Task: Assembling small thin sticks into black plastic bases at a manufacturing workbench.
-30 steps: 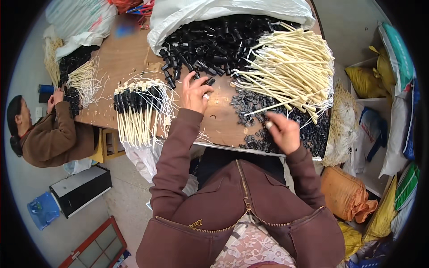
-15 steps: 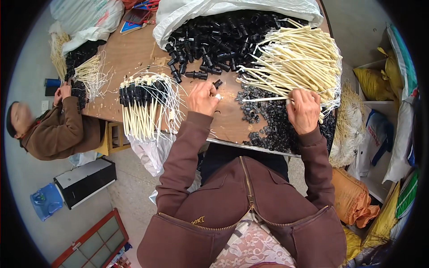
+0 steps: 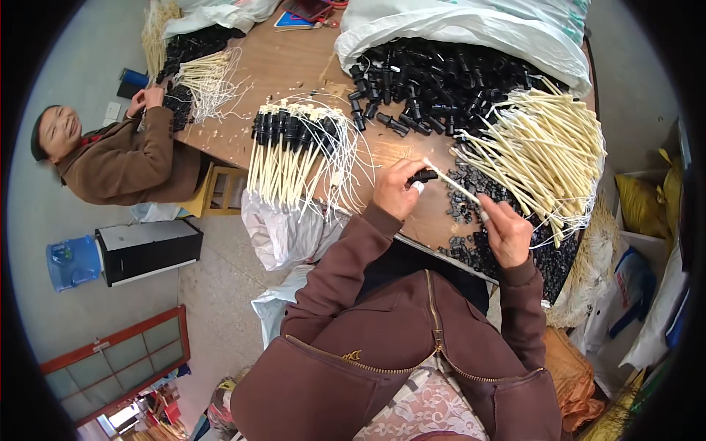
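Observation:
My left hand (image 3: 396,192) is closed around a small black plastic fitting (image 3: 422,177), which sticks out past the fingers to the right. One of its fingertips has a white covering. A thin cream tube (image 3: 457,185) with a white tip is gripped at its lower end by my right hand (image 3: 506,231). The tip reaches my left fingertips, just above the fitting; whether they touch cannot be made out. A heap of similar cream tubes (image 3: 548,151) with white wires lies beyond my right hand. Small dark plastic pieces (image 3: 471,253) are scattered beneath and beside that hand.
A white sack (image 3: 463,33) spills black fittings (image 3: 441,73) at the back. Assembled tubes with black fittings (image 3: 283,158) lie left, their wires trailing. A co-worker (image 3: 110,151) sits at the table's far left. Sacks (image 3: 640,206) line the right wall.
The view has shifted, so the table appears farther right. My right hand has brought the cream tube from the heap toward my left hand, its tip now by the black fitting.

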`<state>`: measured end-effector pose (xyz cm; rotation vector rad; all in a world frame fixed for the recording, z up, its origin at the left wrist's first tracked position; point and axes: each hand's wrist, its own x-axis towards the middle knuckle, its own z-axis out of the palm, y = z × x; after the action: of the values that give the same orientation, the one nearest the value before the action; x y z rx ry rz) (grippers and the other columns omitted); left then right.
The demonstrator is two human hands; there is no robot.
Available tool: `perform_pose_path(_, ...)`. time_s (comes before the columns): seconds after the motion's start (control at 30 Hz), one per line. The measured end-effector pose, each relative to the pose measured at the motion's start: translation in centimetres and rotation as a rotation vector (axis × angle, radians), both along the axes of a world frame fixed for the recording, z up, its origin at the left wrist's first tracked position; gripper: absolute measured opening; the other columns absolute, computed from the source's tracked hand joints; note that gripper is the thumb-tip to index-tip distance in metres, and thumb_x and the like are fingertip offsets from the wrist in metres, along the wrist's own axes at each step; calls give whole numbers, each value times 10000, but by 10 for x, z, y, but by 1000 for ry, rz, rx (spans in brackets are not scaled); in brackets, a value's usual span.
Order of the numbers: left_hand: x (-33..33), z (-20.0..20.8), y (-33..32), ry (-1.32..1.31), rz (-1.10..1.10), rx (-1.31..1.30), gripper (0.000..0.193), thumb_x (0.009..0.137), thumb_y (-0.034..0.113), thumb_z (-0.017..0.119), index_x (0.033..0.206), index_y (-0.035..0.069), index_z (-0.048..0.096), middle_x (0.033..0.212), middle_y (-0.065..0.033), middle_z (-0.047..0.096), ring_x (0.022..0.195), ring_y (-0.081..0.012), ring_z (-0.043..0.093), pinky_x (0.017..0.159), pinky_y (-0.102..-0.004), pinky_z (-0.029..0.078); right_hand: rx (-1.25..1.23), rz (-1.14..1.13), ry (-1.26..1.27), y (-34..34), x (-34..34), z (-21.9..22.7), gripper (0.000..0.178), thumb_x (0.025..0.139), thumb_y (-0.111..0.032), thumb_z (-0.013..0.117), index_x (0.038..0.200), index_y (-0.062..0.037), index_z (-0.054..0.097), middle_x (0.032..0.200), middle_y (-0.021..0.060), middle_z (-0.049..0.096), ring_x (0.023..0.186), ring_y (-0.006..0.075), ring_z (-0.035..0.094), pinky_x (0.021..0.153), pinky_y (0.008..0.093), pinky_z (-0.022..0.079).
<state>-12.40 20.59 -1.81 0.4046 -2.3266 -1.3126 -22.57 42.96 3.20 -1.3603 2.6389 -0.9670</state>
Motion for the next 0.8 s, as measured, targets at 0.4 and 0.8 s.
perform_pose_path(0.4, -5, 6, -1, -60, -158, -294, 369, 665, -113, 516, 963, 58, 652, 903, -115, 600, 935, -310, 574, 796, -382, 447, 77, 93, 158, -15, 15, -10, 436, 753, -46, 643, 1177, -146, 657, 668, 59, 497, 531, 231, 559, 474, 365, 445)
perform_pose_path(0.8, 1, 35, 38, -16, -370, -464, 334, 795, 91, 648, 1122, 145, 607, 880, -48, 584, 712, -232, 635, 581, -373, 513, -161, 1, -131, -11, -4, -14, 205, 799, -93, 675, 1001, -72, 643, 937, 139, 675, 673, 276, 658, 615, 323, 521)
